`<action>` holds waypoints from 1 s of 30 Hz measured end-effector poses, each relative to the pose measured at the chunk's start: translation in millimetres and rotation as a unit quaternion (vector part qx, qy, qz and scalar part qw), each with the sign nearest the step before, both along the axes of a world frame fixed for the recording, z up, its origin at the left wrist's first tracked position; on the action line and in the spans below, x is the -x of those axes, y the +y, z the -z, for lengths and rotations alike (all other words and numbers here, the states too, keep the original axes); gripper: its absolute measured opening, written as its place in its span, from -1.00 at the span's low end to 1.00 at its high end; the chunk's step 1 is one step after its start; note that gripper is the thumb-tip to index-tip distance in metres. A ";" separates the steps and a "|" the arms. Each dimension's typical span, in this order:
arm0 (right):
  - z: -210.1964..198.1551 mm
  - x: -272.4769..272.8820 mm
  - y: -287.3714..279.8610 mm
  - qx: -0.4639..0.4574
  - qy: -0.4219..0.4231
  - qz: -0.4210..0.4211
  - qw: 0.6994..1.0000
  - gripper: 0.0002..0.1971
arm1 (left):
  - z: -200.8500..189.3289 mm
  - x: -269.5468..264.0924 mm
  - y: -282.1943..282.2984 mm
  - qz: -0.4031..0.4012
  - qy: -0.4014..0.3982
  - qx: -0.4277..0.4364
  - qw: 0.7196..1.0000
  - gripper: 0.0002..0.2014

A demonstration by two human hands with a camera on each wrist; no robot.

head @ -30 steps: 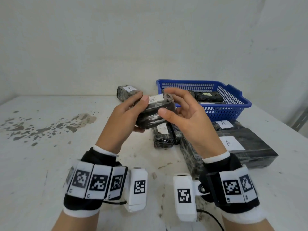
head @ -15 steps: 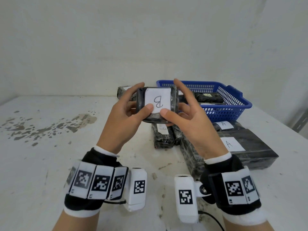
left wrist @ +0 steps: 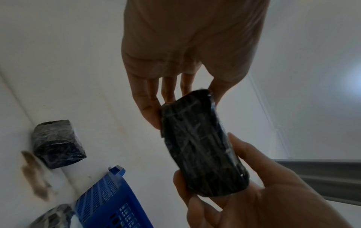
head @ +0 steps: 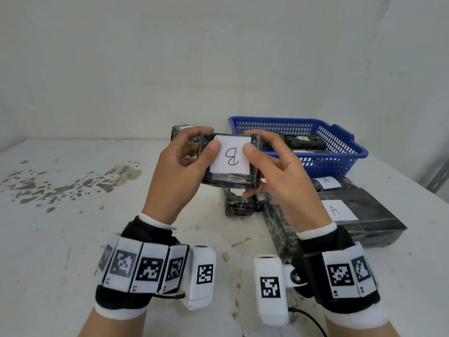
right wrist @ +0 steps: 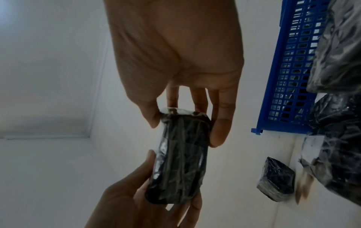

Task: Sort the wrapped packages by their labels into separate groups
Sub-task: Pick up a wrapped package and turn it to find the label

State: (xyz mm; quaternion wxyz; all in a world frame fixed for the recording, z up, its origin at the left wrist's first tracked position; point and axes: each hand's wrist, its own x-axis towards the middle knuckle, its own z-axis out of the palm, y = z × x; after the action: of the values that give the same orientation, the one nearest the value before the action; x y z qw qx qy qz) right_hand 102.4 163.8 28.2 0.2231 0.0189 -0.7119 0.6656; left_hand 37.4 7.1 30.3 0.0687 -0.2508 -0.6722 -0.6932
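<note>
Both hands hold one small black wrapped package (head: pixel 230 181) in the air above the table, its white label marked B (head: pixel 230 160) turned toward my head camera. My left hand (head: pixel 209 139) grips its left end, thumb on the label's edge and fingers behind. My right hand (head: pixel 251 141) grips the right end the same way. In the left wrist view the left hand (left wrist: pixel 183 100) holds the package (left wrist: pixel 203 146) by one end. In the right wrist view the right hand (right wrist: pixel 183 123) pinches the top of the package (right wrist: pixel 181 157).
A blue basket (head: pixel 340 164) at the back right holds wrapped packages (head: pixel 306 141). In front of it lie a large package labelled A (head: pixel 364 215) and a smaller A package (head: pixel 328 183). Another package (head: pixel 237 205) lies under my hands, and one (head: pixel 181 131) stands by the wall.
The package was turned from lying flat between the hands to standing with its B label facing me. Both hands' fingers have since curled closer round its ends.
</note>
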 end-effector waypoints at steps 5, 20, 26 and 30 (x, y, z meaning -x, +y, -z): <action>1.0 -1.0 -5.0 -0.005 -0.006 -0.005 1.000 -0.88 | 1.1 -1.6 2.9 -0.012 -0.008 -0.009 1.000 -0.83; 4.8 5.8 0.3 0.000 -0.008 0.029 1.000 -0.46 | -3.3 -2.9 0.1 0.058 -0.068 -0.011 0.996 -0.82; -0.1 2.6 3.0 0.051 -0.002 0.010 0.999 -0.74 | -3.3 -2.6 0.6 0.082 -0.064 -0.033 0.994 -0.77; 2.3 2.3 3.0 0.036 -0.003 0.000 0.999 -0.69 | -1.1 -1.0 0.4 0.071 -0.052 -0.023 0.996 -0.67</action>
State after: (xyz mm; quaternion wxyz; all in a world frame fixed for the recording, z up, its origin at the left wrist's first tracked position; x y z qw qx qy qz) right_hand 100.1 166.8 25.9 0.2215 0.0089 -0.6881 0.6909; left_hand 38.4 7.5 31.5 -0.0096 -0.2599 -0.6396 -0.7234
